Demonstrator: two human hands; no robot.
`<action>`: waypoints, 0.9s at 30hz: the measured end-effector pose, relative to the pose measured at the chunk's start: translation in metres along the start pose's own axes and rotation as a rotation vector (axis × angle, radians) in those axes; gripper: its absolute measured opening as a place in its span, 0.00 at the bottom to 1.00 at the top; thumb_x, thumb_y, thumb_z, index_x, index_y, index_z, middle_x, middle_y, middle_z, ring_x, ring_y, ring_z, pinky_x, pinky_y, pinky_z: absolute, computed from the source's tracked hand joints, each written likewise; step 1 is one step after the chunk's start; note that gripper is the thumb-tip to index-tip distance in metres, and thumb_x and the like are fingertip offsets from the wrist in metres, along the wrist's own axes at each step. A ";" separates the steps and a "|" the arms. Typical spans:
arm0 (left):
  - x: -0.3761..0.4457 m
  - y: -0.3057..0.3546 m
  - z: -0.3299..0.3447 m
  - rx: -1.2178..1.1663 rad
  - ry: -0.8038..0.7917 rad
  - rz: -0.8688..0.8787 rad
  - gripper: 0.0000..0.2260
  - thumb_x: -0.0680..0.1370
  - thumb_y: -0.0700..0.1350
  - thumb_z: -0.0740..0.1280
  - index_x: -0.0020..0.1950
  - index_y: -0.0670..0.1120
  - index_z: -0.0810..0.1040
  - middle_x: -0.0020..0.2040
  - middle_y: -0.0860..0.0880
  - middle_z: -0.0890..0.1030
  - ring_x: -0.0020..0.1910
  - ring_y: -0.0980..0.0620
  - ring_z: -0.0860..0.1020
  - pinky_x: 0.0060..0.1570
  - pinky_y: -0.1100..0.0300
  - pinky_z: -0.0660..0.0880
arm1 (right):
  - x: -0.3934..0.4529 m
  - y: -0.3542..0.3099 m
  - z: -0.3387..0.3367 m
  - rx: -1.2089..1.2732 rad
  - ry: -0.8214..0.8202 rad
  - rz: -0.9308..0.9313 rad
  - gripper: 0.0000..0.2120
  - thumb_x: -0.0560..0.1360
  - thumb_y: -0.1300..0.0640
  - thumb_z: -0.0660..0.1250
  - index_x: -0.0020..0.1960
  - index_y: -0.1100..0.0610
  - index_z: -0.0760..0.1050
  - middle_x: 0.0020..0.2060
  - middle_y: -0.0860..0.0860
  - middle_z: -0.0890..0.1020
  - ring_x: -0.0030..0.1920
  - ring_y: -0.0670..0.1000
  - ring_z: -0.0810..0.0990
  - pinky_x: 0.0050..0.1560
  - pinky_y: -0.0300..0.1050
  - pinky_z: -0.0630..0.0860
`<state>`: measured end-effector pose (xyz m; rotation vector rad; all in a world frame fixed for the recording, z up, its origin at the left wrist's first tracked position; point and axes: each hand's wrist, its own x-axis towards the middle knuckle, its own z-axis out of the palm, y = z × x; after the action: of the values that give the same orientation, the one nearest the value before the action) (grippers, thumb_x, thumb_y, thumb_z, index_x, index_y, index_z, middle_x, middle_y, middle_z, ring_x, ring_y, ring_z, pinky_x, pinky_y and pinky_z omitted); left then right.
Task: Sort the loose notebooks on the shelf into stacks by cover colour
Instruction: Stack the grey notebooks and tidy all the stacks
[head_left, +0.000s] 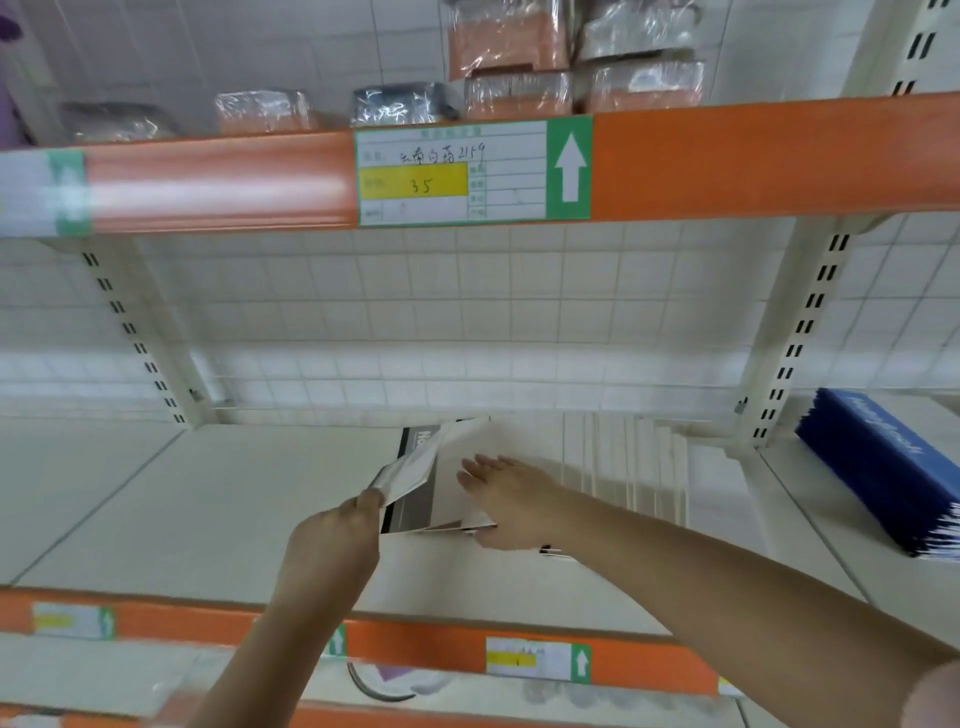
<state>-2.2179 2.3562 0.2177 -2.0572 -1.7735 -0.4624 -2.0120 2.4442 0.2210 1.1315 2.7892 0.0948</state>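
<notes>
A small pile of white and grey notebooks (457, 467) lies on the cream shelf (208, 493), near the middle. My left hand (332, 540) pinches the lower corner of a white notebook (410, 470) that is lifted and tilted off the pile's left side. My right hand (506, 499) lies flat on the pile with straight fingers, holding it down. A row of white notebooks (628, 462) stands fanned just behind my right hand. A stack of blue notebooks (883, 467) lies at the shelf's right end.
An orange shelf rail (727, 156) with a price label (467, 174) runs overhead, with plastic-wrapped packages (519, 62) on it. Slotted white uprights (800, 332) stand at both sides. A wire grid backs the shelf. A lower orange rail (441, 649) is near my arms.
</notes>
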 end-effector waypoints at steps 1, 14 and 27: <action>-0.002 -0.002 -0.003 -0.006 0.000 -0.003 0.05 0.60 0.34 0.64 0.34 0.41 0.77 0.18 0.49 0.68 0.11 0.46 0.65 0.21 0.67 0.52 | 0.008 -0.004 0.003 -0.008 -0.041 0.011 0.35 0.77 0.48 0.63 0.76 0.63 0.53 0.76 0.60 0.56 0.75 0.58 0.56 0.73 0.51 0.52; -0.015 -0.002 -0.026 0.011 0.228 -0.041 0.05 0.69 0.32 0.62 0.36 0.39 0.76 0.20 0.50 0.65 0.19 0.53 0.52 0.26 0.71 0.53 | -0.002 -0.030 0.004 -0.262 -0.009 -0.114 0.07 0.77 0.62 0.62 0.50 0.63 0.78 0.45 0.58 0.81 0.47 0.59 0.79 0.34 0.41 0.59; 0.010 0.082 -0.040 -0.012 0.493 0.318 0.17 0.62 0.31 0.67 0.51 0.37 0.80 0.44 0.42 0.85 0.26 0.45 0.80 0.20 0.59 0.72 | -0.120 0.043 -0.024 -0.113 0.390 -0.152 0.23 0.70 0.73 0.64 0.66 0.65 0.72 0.55 0.61 0.80 0.52 0.59 0.81 0.40 0.54 0.81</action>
<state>-2.1351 2.3352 0.2512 -1.9646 -1.1409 -0.7981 -1.9001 2.3913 0.2615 0.9578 3.1456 0.5011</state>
